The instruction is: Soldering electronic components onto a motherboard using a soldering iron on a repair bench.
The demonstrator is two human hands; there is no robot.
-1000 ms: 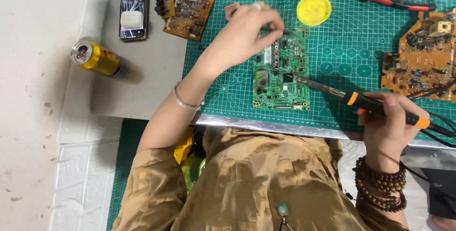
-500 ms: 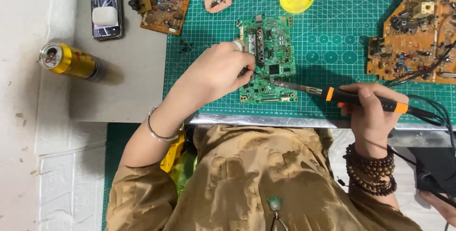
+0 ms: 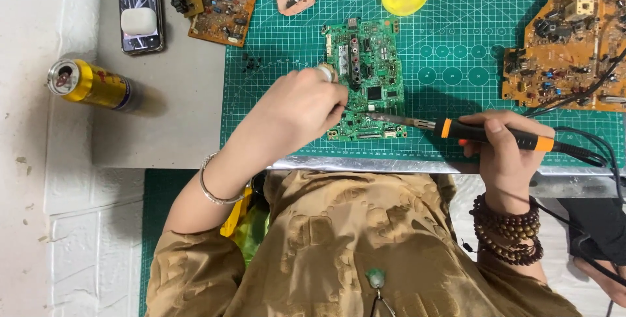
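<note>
A green circuit board [image 3: 365, 75] lies flat on the cutting mat, the orange-handled soldering iron [image 3: 482, 133] tip touching its near edge.

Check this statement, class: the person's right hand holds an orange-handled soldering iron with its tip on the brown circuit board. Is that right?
Not quite. In the head view the right hand holds the soldering iron, but its tip rests on the green circuit board, not the brown circuit board, which lies apart to the right.

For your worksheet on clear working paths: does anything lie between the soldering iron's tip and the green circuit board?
Nothing visible does. The right hand holds the soldering iron, whose tip reaches the green circuit board at its lower edge. The left hand rests on the board's left side, beside the tip.
</note>
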